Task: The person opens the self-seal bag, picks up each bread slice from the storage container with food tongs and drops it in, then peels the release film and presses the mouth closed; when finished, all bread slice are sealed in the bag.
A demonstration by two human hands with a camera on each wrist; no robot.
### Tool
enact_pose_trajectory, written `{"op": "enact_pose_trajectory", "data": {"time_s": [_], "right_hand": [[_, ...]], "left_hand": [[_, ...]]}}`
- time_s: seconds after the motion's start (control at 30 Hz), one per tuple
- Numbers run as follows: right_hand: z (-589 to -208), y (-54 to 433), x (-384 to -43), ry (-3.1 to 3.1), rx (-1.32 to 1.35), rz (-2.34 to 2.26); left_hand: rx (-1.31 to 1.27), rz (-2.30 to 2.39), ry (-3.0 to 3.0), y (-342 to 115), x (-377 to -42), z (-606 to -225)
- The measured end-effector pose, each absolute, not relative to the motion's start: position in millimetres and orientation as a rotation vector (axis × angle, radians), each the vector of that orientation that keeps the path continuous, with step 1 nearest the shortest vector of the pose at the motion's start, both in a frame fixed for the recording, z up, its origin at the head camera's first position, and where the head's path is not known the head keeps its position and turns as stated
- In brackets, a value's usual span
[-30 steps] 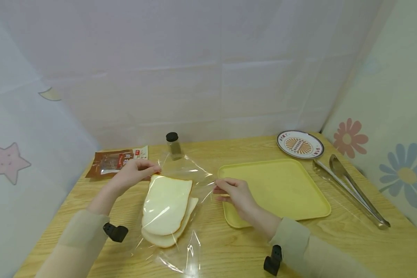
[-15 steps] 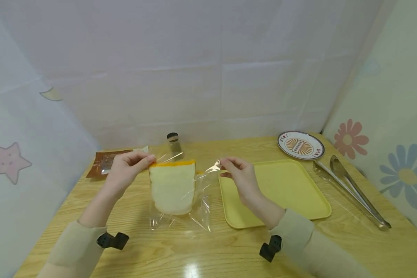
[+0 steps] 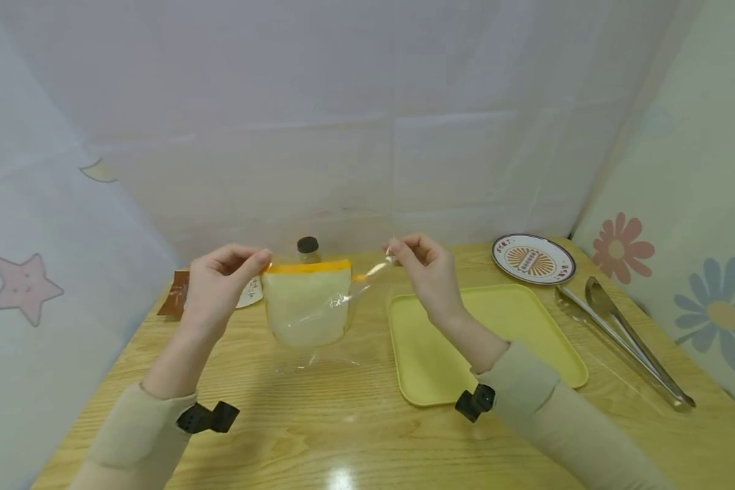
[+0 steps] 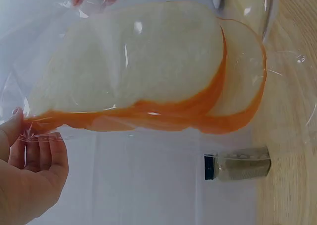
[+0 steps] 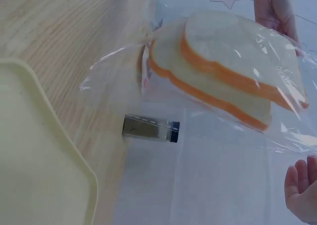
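Two slices of bread (image 3: 309, 313) with orange crusts lie inside a clear plastic bag (image 3: 309, 364), held up over the table. My left hand (image 3: 220, 289) pinches the bag's top left corner between thumb and fingers, right by a corner of the bread. On the other side, my right hand (image 3: 430, 282) pinches the bag's right corner, stretching the film between both hands. In the left wrist view, the front slice (image 4: 143, 61) overlaps the rear slice (image 4: 242, 81). A small jar (image 5: 148, 128) with a black lid stands behind the bag, partly hidden in the head view.
To the right lies a yellow tray (image 3: 490, 347), partly under my right forearm. Behind it is a patterned plate (image 3: 533, 258), with metal tongs (image 3: 633, 357) along the right edge. A brown packet (image 3: 174, 296) sits at back left, mostly behind my left hand.
Both hands have lifted the bagged bread off the table, up and away from me. The bread has tipped from lying flat to hanging upright, its orange top crust now facing me.
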State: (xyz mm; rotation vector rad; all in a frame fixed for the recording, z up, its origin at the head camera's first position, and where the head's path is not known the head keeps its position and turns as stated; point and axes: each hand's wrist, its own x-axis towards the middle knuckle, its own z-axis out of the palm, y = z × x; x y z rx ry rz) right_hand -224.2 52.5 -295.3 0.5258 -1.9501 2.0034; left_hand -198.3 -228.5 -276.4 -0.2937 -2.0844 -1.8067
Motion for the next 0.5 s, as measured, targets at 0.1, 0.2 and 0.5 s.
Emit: {"op": "enact_pose_trajectory", "data": {"time_s": [0.1,0.2,0.5], "right_hand": [[-290.9,55.2,-224.8,-1.951,0.551,1.994],[-289.1,56.9,-224.4,-1.964,0.565,2.000],[-295.0,55.5,-233.6,-1.968,0.743,2.100]], "left_hand": [[-0.253,-1.884,-1.953,-224.1,-197.9,-274.5],[-0.231,-1.959,-1.838,-218.6,-197.2,-274.0],[-0.146,-2.227,-1.506,-203.8,-198.6,-289.7]]}}
